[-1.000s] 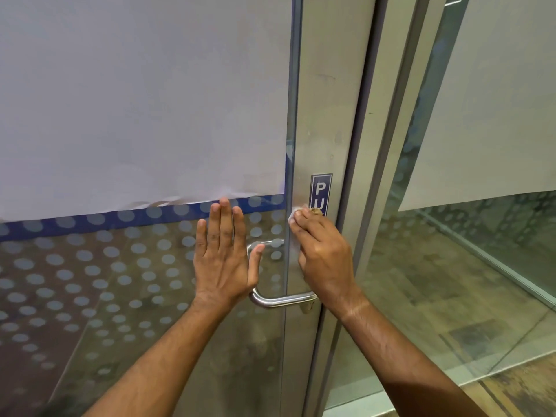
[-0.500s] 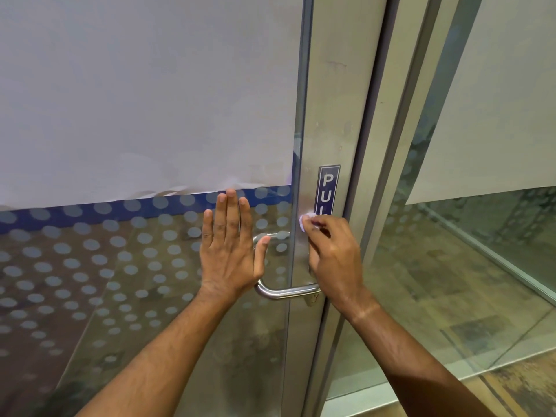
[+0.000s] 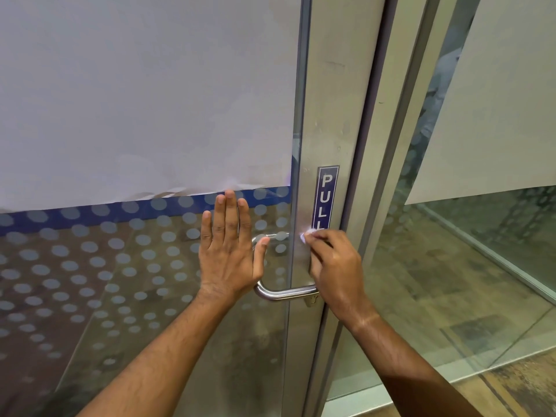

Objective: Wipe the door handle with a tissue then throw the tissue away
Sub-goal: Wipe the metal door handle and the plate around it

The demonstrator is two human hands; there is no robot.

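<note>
Head view: right hand (image 3: 337,272) pinches tissue (image 3: 307,236); left hand (image 3: 230,254) flat, fingers released

my left hand (image 3: 230,251) lies flat on the glass (image 3: 120,281), left of the door handle (image 3: 279,291); my right hand (image 3: 337,275) presses the tissue (image 3: 305,236) to the frame (image 3: 337,115) below the pull sign (image 3: 326,197)

A blue sign (image 3: 327,197) on the metal door frame (image 3: 337,115) says PULL. White paper (image 3: 144,94) covers the top of the glass (image 3: 90,281), which has pale dots.
</note>
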